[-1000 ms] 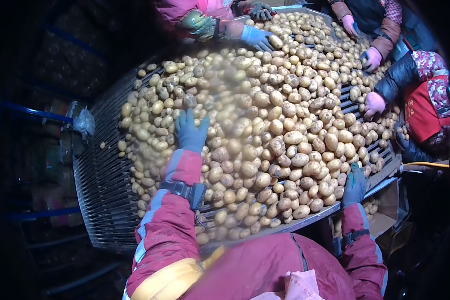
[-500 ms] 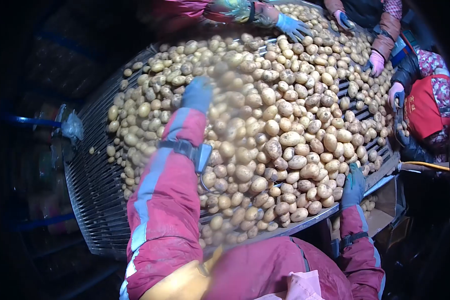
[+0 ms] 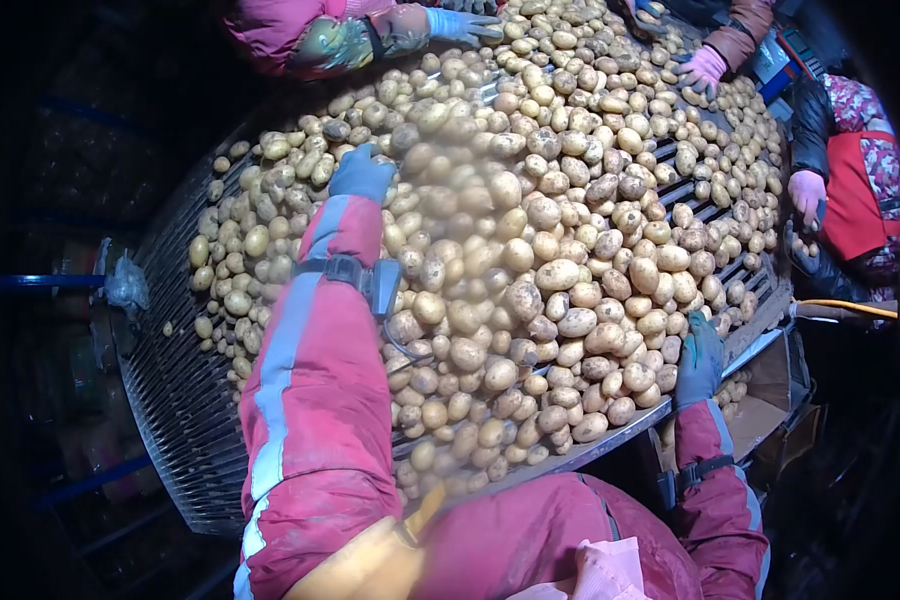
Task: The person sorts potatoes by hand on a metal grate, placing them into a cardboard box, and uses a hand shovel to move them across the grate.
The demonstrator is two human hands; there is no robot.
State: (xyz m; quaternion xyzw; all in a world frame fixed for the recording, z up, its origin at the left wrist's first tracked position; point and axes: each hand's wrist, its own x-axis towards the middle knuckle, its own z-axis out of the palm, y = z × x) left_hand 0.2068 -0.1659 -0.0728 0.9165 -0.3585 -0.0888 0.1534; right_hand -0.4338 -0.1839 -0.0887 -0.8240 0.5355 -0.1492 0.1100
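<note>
A thick layer of potatoes [image 3: 570, 270] covers a slatted metal sorting table [image 3: 185, 400]. Toward the far left of the heap, my left hand [image 3: 363, 173], in a blue-grey glove, lies against the potatoes with its fingers curled; what is under them is hidden. A darker potato [image 3: 336, 130] lies just beyond its knuckles. At the table's near right edge my right hand [image 3: 702, 362], in a similar glove with a greenish tint, rests beside the potatoes, its fingers extended and not visibly around anything.
Across the table, a co-worker's blue-gloved hand [image 3: 460, 25] reaches in. Pink-gloved hands of others, one [image 3: 703, 70] over potatoes and another [image 3: 808, 193] by a red apron [image 3: 858, 205], are at the right. A cardboard box [image 3: 760, 400] stands below the near edge. A plastic bag [image 3: 127, 285] hangs left.
My left hand has shifted left and slightly away from me. My right hand stays at the edge. The blue-gloved co-worker's hand has drawn back to the left, and the view has shifted slightly.
</note>
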